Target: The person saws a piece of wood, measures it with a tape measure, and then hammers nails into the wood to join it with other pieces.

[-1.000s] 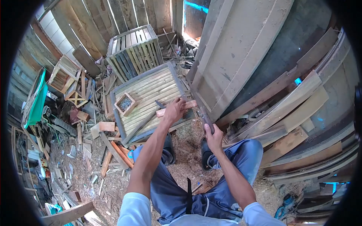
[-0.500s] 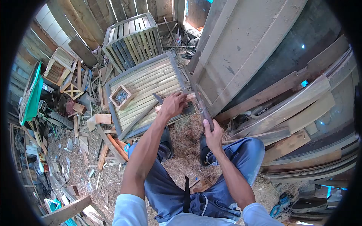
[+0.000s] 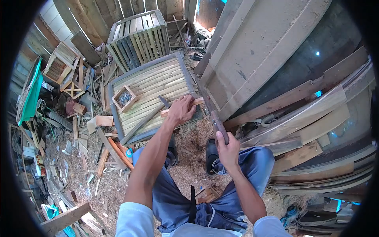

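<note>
My left hand (image 3: 181, 110) presses down on a short strip of wood (image 3: 198, 101) at the near right corner of a slatted wooden panel (image 3: 158, 83), fingers curled over it. In my right hand (image 3: 228, 152), closed round the dark handle, is a handsaw (image 3: 218, 123), seen nearly edge-on. Its narrow blade runs up past the strip's right end, close beside the panel's edge. A hammer (image 3: 144, 121) lies across the slats left of my left hand. Farther left sits a small wooden box (image 3: 129, 106) of nails.
Behind the panel stands a slatted crate (image 3: 148, 47). A large board (image 3: 260, 59) leans on the right, above stacked planks (image 3: 300, 128). Wood offcuts (image 3: 104, 120) and shavings litter the ground at left. A loose beam (image 3: 65, 219) lies at lower left.
My right hand has drawn the handsaw back, toward my body and slightly right. My left hand stays on the wood strip. The view has shifted slightly.
</note>
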`<action>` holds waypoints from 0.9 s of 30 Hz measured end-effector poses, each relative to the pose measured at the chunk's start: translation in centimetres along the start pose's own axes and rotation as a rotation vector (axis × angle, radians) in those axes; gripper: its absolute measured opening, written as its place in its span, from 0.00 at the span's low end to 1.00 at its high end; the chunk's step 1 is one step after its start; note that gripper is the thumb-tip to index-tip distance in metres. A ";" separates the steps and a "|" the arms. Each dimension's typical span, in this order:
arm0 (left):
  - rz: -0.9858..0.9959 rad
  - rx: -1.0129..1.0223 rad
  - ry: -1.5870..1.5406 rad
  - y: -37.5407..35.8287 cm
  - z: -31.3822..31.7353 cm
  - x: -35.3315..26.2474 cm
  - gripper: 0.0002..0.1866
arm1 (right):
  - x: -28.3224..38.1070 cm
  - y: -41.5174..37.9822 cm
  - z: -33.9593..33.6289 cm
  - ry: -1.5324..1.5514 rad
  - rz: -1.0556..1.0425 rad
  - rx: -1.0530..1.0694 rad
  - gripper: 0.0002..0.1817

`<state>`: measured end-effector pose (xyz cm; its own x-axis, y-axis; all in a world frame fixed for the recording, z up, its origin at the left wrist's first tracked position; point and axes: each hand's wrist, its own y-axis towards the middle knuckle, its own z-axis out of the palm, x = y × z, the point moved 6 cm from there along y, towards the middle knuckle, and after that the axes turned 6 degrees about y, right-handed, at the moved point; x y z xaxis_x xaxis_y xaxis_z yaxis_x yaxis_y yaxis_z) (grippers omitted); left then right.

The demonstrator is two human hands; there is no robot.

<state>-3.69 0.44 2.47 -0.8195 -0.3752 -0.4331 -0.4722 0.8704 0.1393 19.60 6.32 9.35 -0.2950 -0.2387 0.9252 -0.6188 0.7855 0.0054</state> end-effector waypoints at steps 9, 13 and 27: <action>-0.002 -0.030 0.040 -0.1 -0.6 -0.6 0.17 | 5.6 -1.7 -1.7 -0.122 -0.026 0.034 0.22; -0.075 -0.065 0.010 0.2 -0.7 -0.7 0.21 | 6.8 -2.7 -2.4 -0.174 0.054 0.074 0.19; -0.198 -0.134 0.047 0.3 -1.0 -0.7 0.23 | 8.3 -2.5 -2.4 -0.282 0.049 0.157 0.19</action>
<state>-3.57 0.61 3.66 -0.7195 -0.5512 -0.4226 -0.6612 0.7297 0.1741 20.42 3.72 17.95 -0.5041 -0.3689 0.7809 -0.6972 0.7074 -0.1159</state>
